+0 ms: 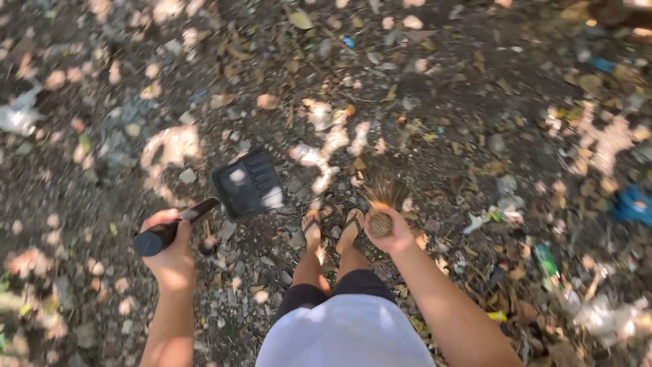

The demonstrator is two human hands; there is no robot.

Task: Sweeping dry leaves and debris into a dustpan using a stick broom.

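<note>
My left hand (171,253) is closed around the black handle of a long-handled dustpan (248,183), whose dark pan rests on the dirt ahead of my feet. My right hand (390,234) grips the bound top of a stick broom (384,197), its thin bristles pointing down at the ground just right of my feet. My sandalled feet (333,228) stand between the pan and the broom. Dry leaves and small stones lie all around them.
The ground is dark soil strewn with dry leaves, pebbles and litter. A white scrap (19,115) lies far left, a blue object (631,204) far right, and green and yellow wrappers (547,261) lie at the lower right.
</note>
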